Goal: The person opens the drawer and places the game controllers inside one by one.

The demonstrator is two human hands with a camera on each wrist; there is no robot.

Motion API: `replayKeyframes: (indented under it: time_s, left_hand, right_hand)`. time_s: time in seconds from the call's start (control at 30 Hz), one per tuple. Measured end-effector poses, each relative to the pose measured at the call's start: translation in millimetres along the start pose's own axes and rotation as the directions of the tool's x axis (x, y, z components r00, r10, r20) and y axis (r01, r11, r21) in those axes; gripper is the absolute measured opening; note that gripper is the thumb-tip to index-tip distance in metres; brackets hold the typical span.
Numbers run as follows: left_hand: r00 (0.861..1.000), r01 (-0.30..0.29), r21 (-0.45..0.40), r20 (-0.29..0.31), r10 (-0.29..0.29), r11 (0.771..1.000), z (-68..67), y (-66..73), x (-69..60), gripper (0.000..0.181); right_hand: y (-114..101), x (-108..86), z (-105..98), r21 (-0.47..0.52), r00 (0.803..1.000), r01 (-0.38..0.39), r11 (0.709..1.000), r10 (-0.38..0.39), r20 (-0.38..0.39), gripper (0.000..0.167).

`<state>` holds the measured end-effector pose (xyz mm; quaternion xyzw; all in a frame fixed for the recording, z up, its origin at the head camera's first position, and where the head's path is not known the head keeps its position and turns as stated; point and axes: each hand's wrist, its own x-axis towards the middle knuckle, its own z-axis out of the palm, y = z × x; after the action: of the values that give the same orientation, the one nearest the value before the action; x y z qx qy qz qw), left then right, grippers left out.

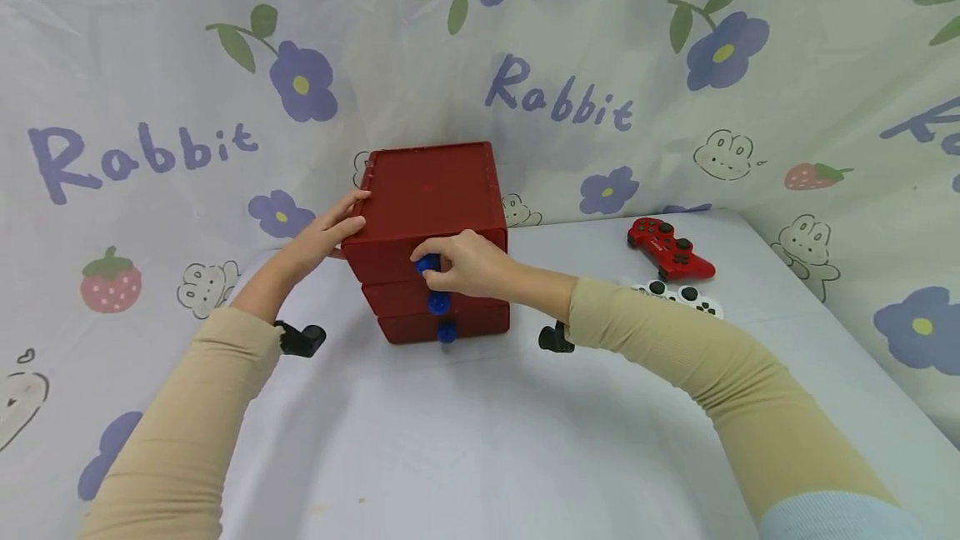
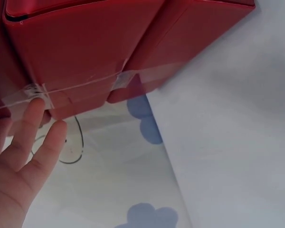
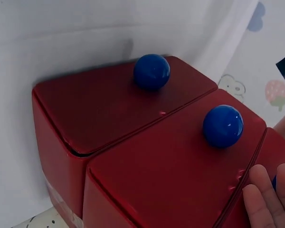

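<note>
A red drawer unit (image 1: 427, 190) is standing upright on the white worktop (image 1: 480, 423), left of the middle in the head view and close to the patterned cloth (image 1: 412, 98) behind. Its three drawer fronts are facing the person, stacked one over another; each front is running lengthwise from side to side, while the top panel is stretching back toward the cloth. Whether the unit's own long axis is its height or its depth, I cannot tell.

The right hand (image 1: 472, 265) is pinching the top knob (image 1: 429, 263) between thumb and fingers. The left hand (image 1: 330, 232) is resting its spread fingers against the unit's left side, near the upper edge. The middle knob (image 1: 439, 303) and the bottom knob (image 1: 447, 332) are pointing forward, untouched.

The right hand is covering part of the top knob — only a blue sliver is showing in the right wrist view, where that hand is running off the frame. The left wrist view is cutting off the unit's upper part. The right sleeve (image 1: 652, 332) is partly hiding a white controller (image 1: 688, 295); a red controller (image 1: 667, 248) is lying just behind it.
</note>
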<state>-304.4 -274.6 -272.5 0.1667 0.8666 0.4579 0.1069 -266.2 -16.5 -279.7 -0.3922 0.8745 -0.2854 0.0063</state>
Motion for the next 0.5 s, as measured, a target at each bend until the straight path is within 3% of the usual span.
replayKeyframes:
  time_s: [0.37,0.5]
  left_hand:
    - [1.000,-0.003,-0.013,-0.007,0.003,1.000,-0.8,-1.5,1.0,0.059]
    - [1.000,-0.009,-0.010,-0.008,0.009,1.000,-0.8,-2.4,1.3,0.059]
  right_hand:
    - [3,-2.2,1,0.033,1.000,0.007,0.999,-0.007,-0.007,0.033]
    - [6,-11.7,8,0.070,0.998,0.059,0.996,-0.057,-0.026,0.037]
